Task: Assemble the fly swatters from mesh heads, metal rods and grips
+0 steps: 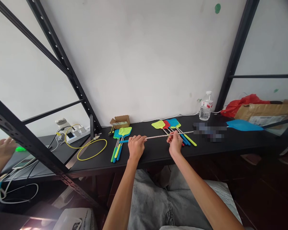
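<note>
A long fly swatter [182, 133] is held just above the black shelf [158, 153], its long axis running left to right, with the blue head pointing right. Its thin rod is pinched by the fingers of the left hand [136, 146] and the right hand [175, 143].

Black metal shelving [62, 60] and black table [153, 153] against white wall [144, 57]

A rod [158, 136] is lying across the table [218, 147], with swatters [120, 140] lying left of it, more swatters [172, 127] behind it, and a bottle [205, 106] standing behind right.
</note>
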`<state>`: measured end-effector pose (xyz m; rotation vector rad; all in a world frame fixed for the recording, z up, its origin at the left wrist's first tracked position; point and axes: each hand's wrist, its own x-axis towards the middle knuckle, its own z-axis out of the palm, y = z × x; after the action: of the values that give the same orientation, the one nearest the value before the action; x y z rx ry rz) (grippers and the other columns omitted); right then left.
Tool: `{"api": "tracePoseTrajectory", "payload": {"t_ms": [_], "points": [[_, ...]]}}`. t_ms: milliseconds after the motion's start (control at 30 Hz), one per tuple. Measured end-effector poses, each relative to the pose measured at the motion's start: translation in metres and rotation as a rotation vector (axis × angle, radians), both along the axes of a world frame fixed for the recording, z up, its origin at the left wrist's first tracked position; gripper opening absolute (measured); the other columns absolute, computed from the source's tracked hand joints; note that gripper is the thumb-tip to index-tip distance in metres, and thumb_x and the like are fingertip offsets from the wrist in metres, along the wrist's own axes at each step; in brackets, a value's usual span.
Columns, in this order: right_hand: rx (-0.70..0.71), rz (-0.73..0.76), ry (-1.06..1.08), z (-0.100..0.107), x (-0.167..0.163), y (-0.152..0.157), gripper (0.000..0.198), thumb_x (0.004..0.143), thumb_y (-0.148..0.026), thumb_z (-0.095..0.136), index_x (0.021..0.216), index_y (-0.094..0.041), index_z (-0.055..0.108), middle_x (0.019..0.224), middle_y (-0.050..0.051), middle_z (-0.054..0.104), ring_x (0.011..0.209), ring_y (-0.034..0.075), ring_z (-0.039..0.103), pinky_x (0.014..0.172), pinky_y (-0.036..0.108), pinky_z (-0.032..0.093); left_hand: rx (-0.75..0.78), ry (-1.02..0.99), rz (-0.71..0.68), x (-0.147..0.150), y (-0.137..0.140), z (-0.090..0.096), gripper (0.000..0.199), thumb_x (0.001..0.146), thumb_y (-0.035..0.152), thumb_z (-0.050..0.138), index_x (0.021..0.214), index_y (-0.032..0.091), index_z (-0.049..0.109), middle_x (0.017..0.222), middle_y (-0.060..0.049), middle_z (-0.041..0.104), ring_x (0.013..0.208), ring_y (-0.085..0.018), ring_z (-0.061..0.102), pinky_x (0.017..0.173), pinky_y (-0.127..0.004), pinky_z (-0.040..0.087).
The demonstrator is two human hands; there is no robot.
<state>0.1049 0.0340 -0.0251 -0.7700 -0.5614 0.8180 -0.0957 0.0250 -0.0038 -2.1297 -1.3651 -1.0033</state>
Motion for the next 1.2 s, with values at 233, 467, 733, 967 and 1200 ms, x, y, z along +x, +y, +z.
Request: {"api": "tracePoseTrajectory", "payload": {"t_ms": [233, 467, 733, 967, 1200], "points": [[0.031, 0.087, -0.089, 0.001, -0.001, -0.004, 0.047, 0.083, -0.064, 0.057, 0.074, -0.018, 0.060, 0.058, 0.000, 0.055, 0.050, 0.011, 0.051, 0.045, 0.023, 0.039, 0.006, 0.043, -0.028, 0.003, -0.001, 0.000, 0.029, 0.099, 0.033, 0.043, 0.101, 0.026, 0.071, 0.080, -0.003, 0.068, 0.075, -0.017, 0.056, 0.069, -0.032, 0.031], [0.038, 0.180, -0.171, 0.005, -0.003, -0.005, 0.047, 0.082, -0.064, 0.057, 0.076, -0.018, 0.064, 0.061, 0.002, 0.059, 0.053, 0.012, 0.054, 0.046, 0.023, 0.040, 0.000, 0.066, -0.036, 0.004, 0.000, -0.002, 0.032, 0.100, 0.036, 0.040, 0.103, 0.025, 0.070, 0.079, -0.004, 0.068, 0.072, -0.017, 0.057, 0.068, -0.031, 0.031], [0.052, 0.252, -0.261, 0.004, -0.003, -0.007, 0.048, 0.084, -0.064, 0.054, 0.083, -0.018, 0.066, 0.067, 0.005, 0.065, 0.062, 0.015, 0.060, 0.049, 0.023, 0.040, 0.029, 0.066, -0.047, 0.005, -0.002, 0.000, 0.030, 0.100, 0.036, 0.042, 0.104, 0.026, 0.070, 0.078, -0.003, 0.068, 0.071, -0.016, 0.058, 0.067, -0.030, 0.032], [0.132, 0.488, -0.552, 0.010, -0.015, -0.011, 0.045, 0.090, -0.057, 0.049, 0.093, -0.019, 0.072, 0.077, 0.006, 0.067, 0.070, 0.016, 0.059, 0.051, 0.023, 0.041, -0.018, 0.114, -0.131, 0.013, -0.003, -0.002, 0.032, 0.101, 0.036, 0.038, 0.109, 0.024, 0.066, 0.079, -0.002, 0.068, 0.070, -0.014, 0.060, 0.062, -0.026, 0.032], [0.150, 0.575, -0.774, 0.014, -0.018, -0.012, 0.048, 0.093, -0.056, 0.044, 0.116, -0.023, 0.070, 0.093, 0.006, 0.069, 0.068, 0.015, 0.054, 0.049, 0.023, 0.042, -0.002, 0.115, -0.142, 0.013, -0.002, -0.002, 0.033, 0.101, 0.036, 0.038, 0.106, 0.022, 0.067, 0.076, -0.003, 0.065, 0.069, -0.014, 0.059, 0.059, -0.025, 0.034]]}}
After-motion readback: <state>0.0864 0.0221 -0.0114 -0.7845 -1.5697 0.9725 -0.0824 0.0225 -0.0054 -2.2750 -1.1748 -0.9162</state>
